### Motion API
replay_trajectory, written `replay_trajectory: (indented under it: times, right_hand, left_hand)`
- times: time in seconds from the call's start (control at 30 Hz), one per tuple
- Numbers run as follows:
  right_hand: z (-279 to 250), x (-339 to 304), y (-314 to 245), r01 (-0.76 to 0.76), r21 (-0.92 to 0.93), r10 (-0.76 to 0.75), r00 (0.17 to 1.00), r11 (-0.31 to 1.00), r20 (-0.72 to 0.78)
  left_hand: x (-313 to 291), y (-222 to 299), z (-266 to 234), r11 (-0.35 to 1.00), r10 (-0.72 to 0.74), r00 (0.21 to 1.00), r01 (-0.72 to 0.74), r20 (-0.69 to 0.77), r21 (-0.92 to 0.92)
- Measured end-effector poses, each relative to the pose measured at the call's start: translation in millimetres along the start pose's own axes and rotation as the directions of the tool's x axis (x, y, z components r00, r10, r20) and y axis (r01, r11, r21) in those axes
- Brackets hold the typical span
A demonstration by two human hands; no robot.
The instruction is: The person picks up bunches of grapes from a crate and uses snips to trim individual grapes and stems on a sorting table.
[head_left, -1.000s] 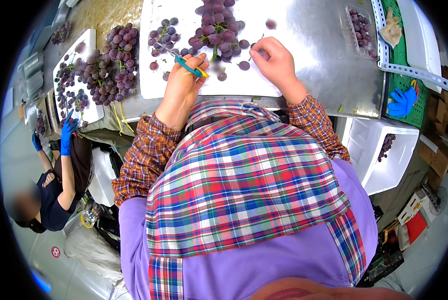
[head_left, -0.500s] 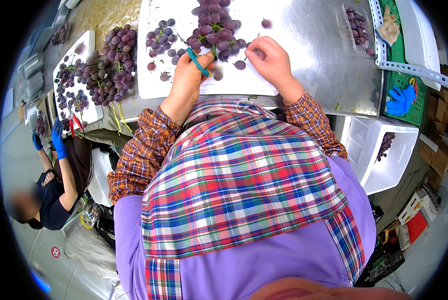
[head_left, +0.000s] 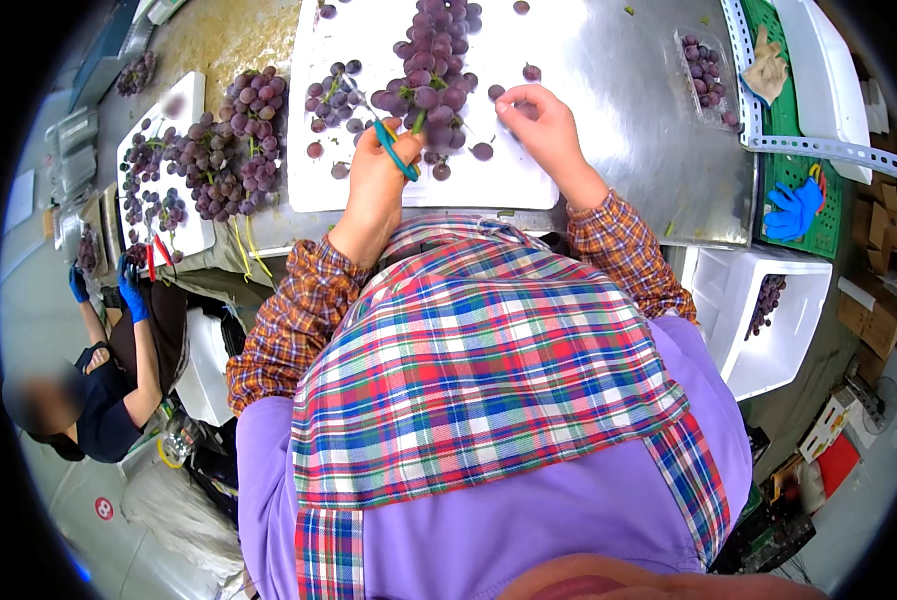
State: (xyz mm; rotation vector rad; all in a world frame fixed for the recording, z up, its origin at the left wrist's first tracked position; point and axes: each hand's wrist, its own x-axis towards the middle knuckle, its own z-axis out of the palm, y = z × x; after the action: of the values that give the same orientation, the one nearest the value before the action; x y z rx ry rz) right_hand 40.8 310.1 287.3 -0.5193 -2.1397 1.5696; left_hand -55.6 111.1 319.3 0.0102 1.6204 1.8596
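A long bunch of purple grapes (head_left: 436, 60) lies on the white board (head_left: 528, 185) in front of me. My left hand (head_left: 376, 180) is closed at its near end, around teal-handled scissors (head_left: 396, 152), beside the bunch's green stem. The scissor blades point away to the left, toward a small cluster of grapes (head_left: 334, 98). To the right of the bunch, my right hand (head_left: 546, 130) has thumb and forefinger brought together. A dark loose grape (head_left: 495, 92) sits right by those fingertips; whether they hold anything is hidden. Other single grapes (head_left: 482, 151) lie about the board.
At the left, more bunches (head_left: 213, 165) rest on another board, where a blue-gloved person works beside red-handled snips (head_left: 158, 252). A clear punnet of grapes (head_left: 706, 78) stands to the right, near a green crate (head_left: 803, 190) with blue gloves (head_left: 796, 208). Below is a white foam box (head_left: 768, 340).
The view has shifted slightly, so the table appears lower. My right fingertips are now farther from the near loose grape and next to the dark one. My left hand keeps its grip on the scissors.
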Motion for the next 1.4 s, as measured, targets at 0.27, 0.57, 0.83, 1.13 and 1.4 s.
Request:
replay_trajectory:
  times: [0.27, 0.57, 0.83, 1.13, 1.4]
  right_hand:
    - [9, 40, -30, -0.482, 0.675, 0.372, 0.873, 0.559, 0.316]
    - [21, 69, -12, -0.566, 0.673, 0.412, 0.820, 0.477, 0.397]
    - [10, 88, -39, -0.683, 0.621, 0.399, 0.729, 0.383, 0.556]
    - [38, 98, -52, -0.601, 0.786, 0.185, 0.797, 0.147, 0.575]
    - [41, 70, -86, -0.505, 0.860, 0.113, 0.853, -0.069, 0.510]
  left_hand:
    - [6, 5, -7, 0.987, 0.156, 0.985, -0.157, -0.076, -0.014]
    - [5, 13, -6, 0.981, 0.135, 0.991, -0.137, -0.022, -0.136]
    - [-1, 70, 4, 0.912, 0.373, 0.927, -0.372, 0.027, 0.171]
    - [17, 163, 27, 0.652, 0.517, 0.793, -0.609, 0.323, 0.451]
    - [-11, 178, 39, 0.056, 0.711, 0.424, -0.830, 0.561, 0.556]
